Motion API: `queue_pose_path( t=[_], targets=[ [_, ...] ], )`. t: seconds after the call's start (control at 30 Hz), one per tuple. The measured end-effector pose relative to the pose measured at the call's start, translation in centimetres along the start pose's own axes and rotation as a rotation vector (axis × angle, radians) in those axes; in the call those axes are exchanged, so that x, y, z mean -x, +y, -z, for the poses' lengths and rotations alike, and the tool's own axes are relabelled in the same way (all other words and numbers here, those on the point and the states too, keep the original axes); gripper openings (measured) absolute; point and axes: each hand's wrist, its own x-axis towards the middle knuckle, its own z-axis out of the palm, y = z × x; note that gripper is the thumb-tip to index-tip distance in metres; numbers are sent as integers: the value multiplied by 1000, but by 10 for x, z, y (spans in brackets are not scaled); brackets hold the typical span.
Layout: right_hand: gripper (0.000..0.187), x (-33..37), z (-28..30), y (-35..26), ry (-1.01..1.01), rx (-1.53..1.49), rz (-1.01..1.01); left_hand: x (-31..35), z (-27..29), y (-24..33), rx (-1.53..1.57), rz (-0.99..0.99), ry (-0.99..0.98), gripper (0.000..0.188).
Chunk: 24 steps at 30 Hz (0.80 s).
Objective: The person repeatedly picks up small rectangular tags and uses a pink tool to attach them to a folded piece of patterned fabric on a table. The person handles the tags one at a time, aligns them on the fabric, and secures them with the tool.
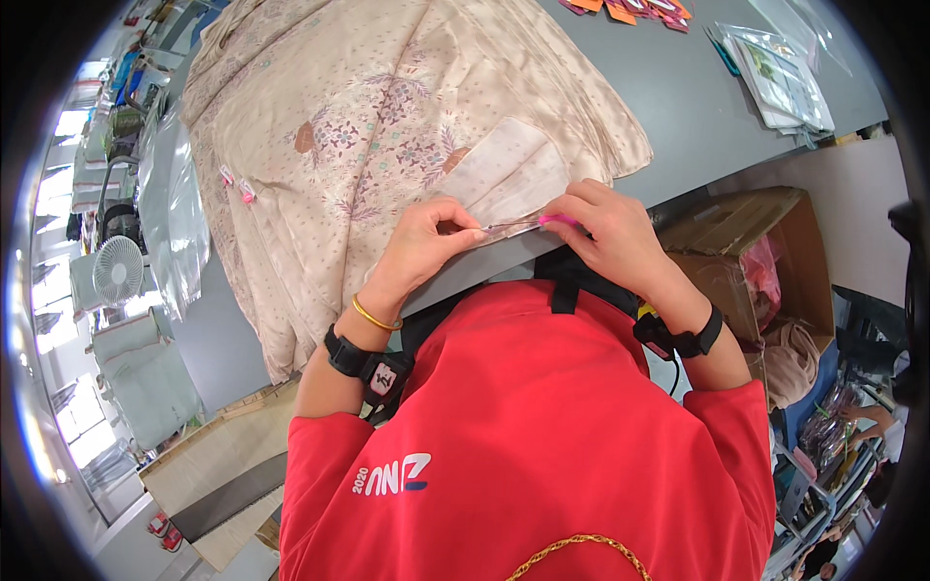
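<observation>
A beige, flower-patterned satin garment (387, 145) lies over the grey table. Its pale plain inner part (513, 165) is turned up near the front edge. My left hand (426, 237) is closed, thumb and forefinger pinching the garment's edge at the table's front. Just to its right, my right hand (615, 232) grips a small tool with a pink handle (559, 221). The tool's thin shaft points left along the edge toward my left fingertips. Its exact kind and its tip are too small to make out.
Small pink-and-white clips or tags (247, 192) lie on the garment's left. Orange and pink tags (630, 10) and plastic-wrapped packets (780, 77) are at the far right. A clear plastic sheet (174, 194) hangs left. A cardboard box (741, 228) stands below the table, right.
</observation>
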Motion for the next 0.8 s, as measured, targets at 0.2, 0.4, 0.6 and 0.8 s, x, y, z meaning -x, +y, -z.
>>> queue_pose_path(
  t=[0.2, 0.4, 0.6, 0.8],
  targets=[
    [12, -7, -6, 1, -12, 78, 151, 1, -3, 1, -18, -48, 3, 10],
    [31, -19, -38, 0, -34, 89, 347, -7, -11, 8, -140, 12, -16, 17],
    [30, -20, -49, 13, -36, -88, 344, -26, 9, 52, -221, 48, -326, 29],
    [20, -29, -47, 27, -123, -148, 415, -169, 16, 106, -616, -444, -105, 20]
  ],
)
